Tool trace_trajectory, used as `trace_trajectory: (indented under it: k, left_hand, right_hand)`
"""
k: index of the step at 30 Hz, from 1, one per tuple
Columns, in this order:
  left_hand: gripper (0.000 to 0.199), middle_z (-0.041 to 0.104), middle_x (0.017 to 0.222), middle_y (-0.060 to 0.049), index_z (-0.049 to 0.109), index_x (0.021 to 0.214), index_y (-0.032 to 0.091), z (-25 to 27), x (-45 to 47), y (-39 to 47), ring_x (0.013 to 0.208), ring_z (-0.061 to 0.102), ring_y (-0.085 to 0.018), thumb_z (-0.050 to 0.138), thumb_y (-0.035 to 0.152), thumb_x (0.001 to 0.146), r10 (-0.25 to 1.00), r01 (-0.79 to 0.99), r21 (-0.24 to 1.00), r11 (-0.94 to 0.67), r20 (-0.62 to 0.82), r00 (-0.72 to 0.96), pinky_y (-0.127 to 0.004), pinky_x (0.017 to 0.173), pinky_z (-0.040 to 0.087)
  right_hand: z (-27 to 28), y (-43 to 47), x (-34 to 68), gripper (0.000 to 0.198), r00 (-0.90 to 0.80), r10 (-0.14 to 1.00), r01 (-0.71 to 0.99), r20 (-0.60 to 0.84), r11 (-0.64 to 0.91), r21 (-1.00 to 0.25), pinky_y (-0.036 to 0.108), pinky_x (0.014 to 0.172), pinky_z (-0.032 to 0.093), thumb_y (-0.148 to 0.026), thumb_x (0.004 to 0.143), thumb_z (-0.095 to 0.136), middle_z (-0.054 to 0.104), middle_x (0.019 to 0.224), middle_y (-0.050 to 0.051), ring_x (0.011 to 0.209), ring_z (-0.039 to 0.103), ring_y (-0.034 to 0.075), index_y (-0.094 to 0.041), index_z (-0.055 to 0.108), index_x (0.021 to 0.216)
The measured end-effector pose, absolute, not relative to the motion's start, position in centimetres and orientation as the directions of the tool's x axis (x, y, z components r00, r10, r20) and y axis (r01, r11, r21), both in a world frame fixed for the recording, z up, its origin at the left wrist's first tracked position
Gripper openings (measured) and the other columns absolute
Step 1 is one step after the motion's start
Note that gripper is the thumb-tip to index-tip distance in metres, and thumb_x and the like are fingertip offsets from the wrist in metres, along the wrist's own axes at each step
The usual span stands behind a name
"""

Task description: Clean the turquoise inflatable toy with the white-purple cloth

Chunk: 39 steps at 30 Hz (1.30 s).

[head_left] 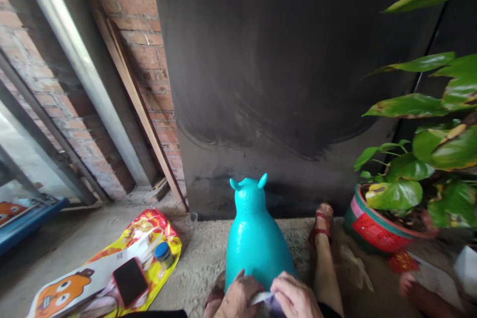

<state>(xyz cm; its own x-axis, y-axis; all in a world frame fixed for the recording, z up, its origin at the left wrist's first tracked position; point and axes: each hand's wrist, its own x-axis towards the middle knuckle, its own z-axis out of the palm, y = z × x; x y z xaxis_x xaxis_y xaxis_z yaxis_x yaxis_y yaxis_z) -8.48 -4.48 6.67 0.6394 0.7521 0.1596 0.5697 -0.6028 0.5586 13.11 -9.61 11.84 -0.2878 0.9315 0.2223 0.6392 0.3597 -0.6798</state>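
A turquoise inflatable rubber animal toy with two small ears [255,238] is being kept upright on the concrete floor [201,258], in front of a dark wall [298,59]. Its lower back is being touched by the left hand [238,300], fingers curled. A small whitish cloth piece [263,299] is being pinched against the toy by the right hand [294,298].

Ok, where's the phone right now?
In the head view the phone lies screen-up at lower left, on the yellow bag on the floor, beside a small blue-capped bottle and left of the teal toy.
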Motion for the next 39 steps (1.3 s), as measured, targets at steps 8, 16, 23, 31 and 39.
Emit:
trace_trajectory:
  k: [8, 16, 23, 31, 39]
  left_hand:
    - [0.034, 0.067, 0.102, 0.002, 0.066, 0.101, 0.032, 9.2, -12.5, -5.2, 0.097, 0.062, -0.014, 0.04, 0.023, 0.081, 0.895, 0.723, 0.614, -0.317, -0.058, 0.442, -0.02, 0.085, 0.048]
    - [0.033, 0.068, 0.095, 0.002, 0.066, 0.097, 0.026, 14.9, -13.1, -1.3, 0.093, 0.063, -0.013, 0.041, 0.014, 0.078, 0.96, 0.795, 0.542, -0.274, 0.102, 0.262, -0.023, 0.083, 0.045]
    - [0.029, 0.062, 0.095, 0.002, 0.062, 0.102, 0.025, 21.9, -13.1, 2.4, 0.092, 0.058, -0.011, 0.04, 0.017, 0.084, 0.911, 0.758, 0.511, -0.406, 0.298, 0.286, -0.02, 0.084, 0.043]
    - [0.026, 0.067, 0.096, 0.0, 0.067, 0.092, 0.026, 16.4, -12.4, -3.4, 0.093, 0.062, -0.016, 0.045, 0.02, 0.082, 0.887, 0.772, 0.512, -0.377, -0.041, 0.46, -0.025, 0.083, 0.046]
    - [0.041, 0.064, 0.116, -0.004, 0.062, 0.114, 0.022, 8.3, -12.3, -5.2, 0.111, 0.058, -0.018, 0.048, 0.021, 0.076, 0.959, 0.785, 0.614, -0.077, -0.169, 0.226, -0.029, 0.098, 0.045]
  right_hand:
    - [9.8, -8.8, 16.3, 0.039, -0.079, 0.992, 0.611, 0.102, 0.129, -0.781, 0.026, 0.09, 0.047, -0.026, 0.085, 0.036, 0.064, 0.109, 0.007, 0.102, 0.06, 0.017, -0.024, 0.059, 0.117]
    - [18.2, -3.7, 14.9, 0.032, -0.101, 0.973, 0.895, 0.208, 0.18, -0.409, 0.025, 0.071, 0.042, -0.01, 0.076, 0.032, 0.059, 0.084, 0.0, 0.078, 0.058, 0.013, -0.024, 0.06, 0.079]
    - [26.4, -1.0, 15.9, 0.024, -0.111, 0.923, 0.899, 0.369, 0.252, -0.357, 0.03, 0.079, 0.037, -0.018, 0.086, 0.034, 0.057, 0.094, 0.002, 0.091, 0.052, 0.017, -0.026, 0.056, 0.086]
    - [15.1, -7.1, 17.1, 0.03, -0.118, 0.98, 0.951, 0.158, 0.158, -0.264, 0.037, 0.08, 0.04, -0.019, 0.087, 0.036, 0.064, 0.089, 0.001, 0.083, 0.057, 0.019, -0.027, 0.064, 0.079]
    - [6.2, -9.8, 18.0, 0.034, -0.138, 0.99, 0.864, -0.024, 0.109, -0.491, 0.031, 0.092, 0.049, -0.027, 0.086, 0.039, 0.065, 0.115, 0.006, 0.107, 0.06, 0.019, -0.025, 0.064, 0.109]
